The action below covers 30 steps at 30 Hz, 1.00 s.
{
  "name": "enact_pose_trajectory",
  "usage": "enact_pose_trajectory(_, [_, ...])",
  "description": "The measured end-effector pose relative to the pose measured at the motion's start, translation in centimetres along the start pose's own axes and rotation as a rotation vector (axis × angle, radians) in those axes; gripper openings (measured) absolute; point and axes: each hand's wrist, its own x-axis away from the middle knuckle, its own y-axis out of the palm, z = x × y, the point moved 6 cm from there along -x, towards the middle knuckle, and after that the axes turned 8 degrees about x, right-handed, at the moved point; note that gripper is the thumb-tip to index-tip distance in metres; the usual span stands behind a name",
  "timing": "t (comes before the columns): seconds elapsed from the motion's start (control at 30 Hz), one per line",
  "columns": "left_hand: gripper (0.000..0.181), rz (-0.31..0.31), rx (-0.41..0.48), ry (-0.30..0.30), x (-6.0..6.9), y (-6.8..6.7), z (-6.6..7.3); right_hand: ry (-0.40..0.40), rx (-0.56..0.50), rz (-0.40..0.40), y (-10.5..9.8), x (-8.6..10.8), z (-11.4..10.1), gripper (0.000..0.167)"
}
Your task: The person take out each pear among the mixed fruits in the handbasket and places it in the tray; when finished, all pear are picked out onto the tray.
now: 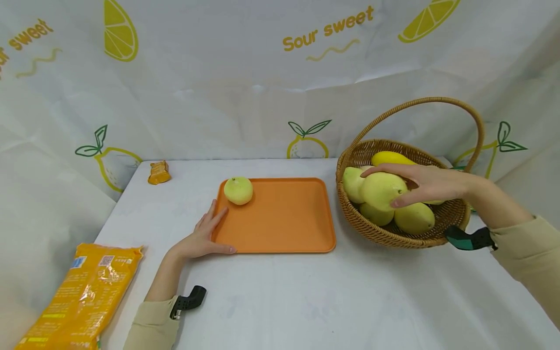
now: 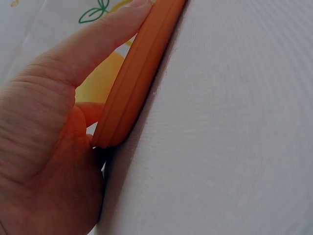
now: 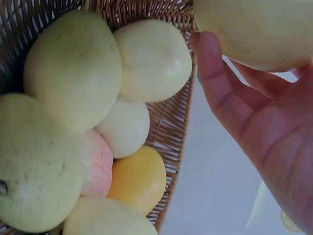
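Note:
My right hand [image 1: 426, 182] grips a pale yellow-green pear [image 1: 384, 191] with thumb and fingers, over the wicker basket [image 1: 367, 231]. In the right wrist view the held pear [image 3: 259, 29] is partly cut off at the top right. Below it several more pears [image 3: 73, 71] fill the basket. My left hand [image 1: 204, 236] rests at the near left corner of an orange tray [image 1: 280, 216], fingers spread along its left side and thumb at the front edge. The left wrist view shows the thumb touching the tray's rim [image 2: 139, 73]. A round yellow-green fruit [image 1: 238, 190] sits in the tray's far left corner.
Among the basket's fruit are a long yellow one [image 1: 391, 158] and a pinkish one [image 3: 95, 164]. The basket's tall handle [image 1: 430, 99] arches overhead. An orange packet [image 1: 83, 296] lies at the near left, a small orange-brown wrapped item [image 1: 159, 172] at the far left. A printed cloth hangs behind.

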Motion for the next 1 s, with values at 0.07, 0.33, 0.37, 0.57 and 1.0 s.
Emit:
enact_pose_trajectory(0.07, [0.114,0.002,-0.004,-0.008,0.0,0.0,0.0,-0.04,-0.021,0.028,0.0,-0.1,-0.5,0.062])
enact_pose_trajectory(0.33, [0.113,0.005,-0.012,0.002,0.0,-0.1,0.0,-0.121,-0.19,0.108,0.6,-0.6,-2.3,0.057])
enact_pose_trajectory(0.37, [0.113,0.005,-0.011,0.001,0.0,0.0,0.1,-0.116,-0.218,0.118,0.8,-0.7,-2.6,0.055])
enact_pose_trajectory(0.57, [0.113,0.003,-0.005,0.0,0.1,0.0,0.1,-0.054,-0.481,0.16,2.0,-1.3,-3.8,0.05])
enact_pose_trajectory(1.0, [0.113,0.004,-0.002,0.002,0.0,0.0,0.0,0.0,-1.112,0.11,6.3,-4.6,-7.7,0.068])
